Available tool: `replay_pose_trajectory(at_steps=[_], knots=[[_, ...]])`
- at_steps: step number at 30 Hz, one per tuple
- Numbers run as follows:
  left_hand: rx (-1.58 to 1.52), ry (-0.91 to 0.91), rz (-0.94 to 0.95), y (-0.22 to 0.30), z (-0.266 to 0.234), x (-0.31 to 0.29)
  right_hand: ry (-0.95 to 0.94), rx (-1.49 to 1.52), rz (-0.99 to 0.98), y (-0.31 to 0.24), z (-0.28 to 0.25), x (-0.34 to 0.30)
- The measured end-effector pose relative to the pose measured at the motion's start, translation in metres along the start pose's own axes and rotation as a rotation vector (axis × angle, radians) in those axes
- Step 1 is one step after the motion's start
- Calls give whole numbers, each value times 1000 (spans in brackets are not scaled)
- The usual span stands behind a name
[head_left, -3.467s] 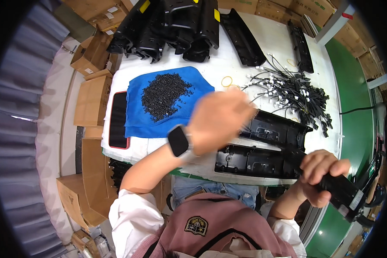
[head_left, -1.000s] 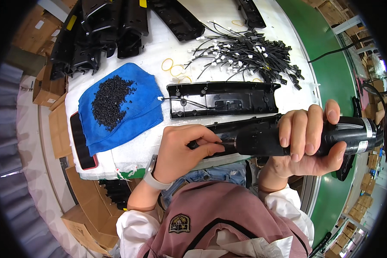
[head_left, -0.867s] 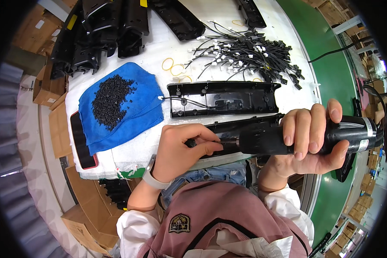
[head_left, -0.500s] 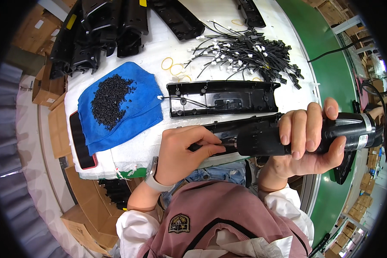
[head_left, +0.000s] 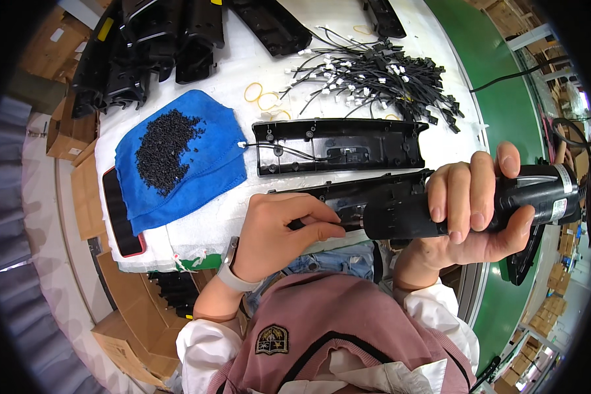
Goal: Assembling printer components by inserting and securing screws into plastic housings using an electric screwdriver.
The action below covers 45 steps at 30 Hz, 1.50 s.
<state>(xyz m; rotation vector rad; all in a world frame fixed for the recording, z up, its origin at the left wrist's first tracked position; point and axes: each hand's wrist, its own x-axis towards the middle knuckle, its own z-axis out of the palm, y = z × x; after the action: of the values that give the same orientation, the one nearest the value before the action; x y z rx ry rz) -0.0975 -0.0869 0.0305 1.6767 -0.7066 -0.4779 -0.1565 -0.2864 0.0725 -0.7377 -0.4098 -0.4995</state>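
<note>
A worktop [head_left: 203, 226] covered in white carries everything, with a stack of long black plastic shells [head_left: 152, 39] at its far left and a loose heap of black cables [head_left: 381, 72] with white plugs at the far right. A blue cloth [head_left: 217, 151] lies spread on the left. To its right the farther shell [head_left: 374, 164] sits hollow side up; the nearer shell [head_left: 387, 187] lies parallel in front of it, partly hidden under a black cylindrical power driver [head_left: 404, 218]. The driver is held level, pointing left, in the right hand [head_left: 469, 210], whose fingers wrap over the body with the thumb underneath. The left hand [head_left: 276, 226] has thumb and forefinger pinched together at the driver's narrow tip, over the nearer shell; whether they grip the tip itself or some small piece, I cannot tell. A phone [head_left: 120, 217] lies partly under the cloth's left side. A thin cable [head_left: 302, 153] runs out of the farther shell to the cloth's right edge. Tiny black pieces [head_left: 164, 151] lie heaped on the cloth.
</note>
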Motion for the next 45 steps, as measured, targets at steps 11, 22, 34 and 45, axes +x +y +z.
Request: replay_pose_trajectory(at_steps=[11, 22, 34, 45], knots=[[-134, -134, -209, 3, 2, 0, 20, 3, 57, -1, 0, 0], [-86, 14, 115, -3, 6, 2, -125, 123, 35, -7, -21, 10], [305, 401, 214, -19, -3, 16, -273, -529, -184, 15, -26, 10], [299, 393, 208, -28, -3, 17, -195, -589, -96, 24, -26, 5]])
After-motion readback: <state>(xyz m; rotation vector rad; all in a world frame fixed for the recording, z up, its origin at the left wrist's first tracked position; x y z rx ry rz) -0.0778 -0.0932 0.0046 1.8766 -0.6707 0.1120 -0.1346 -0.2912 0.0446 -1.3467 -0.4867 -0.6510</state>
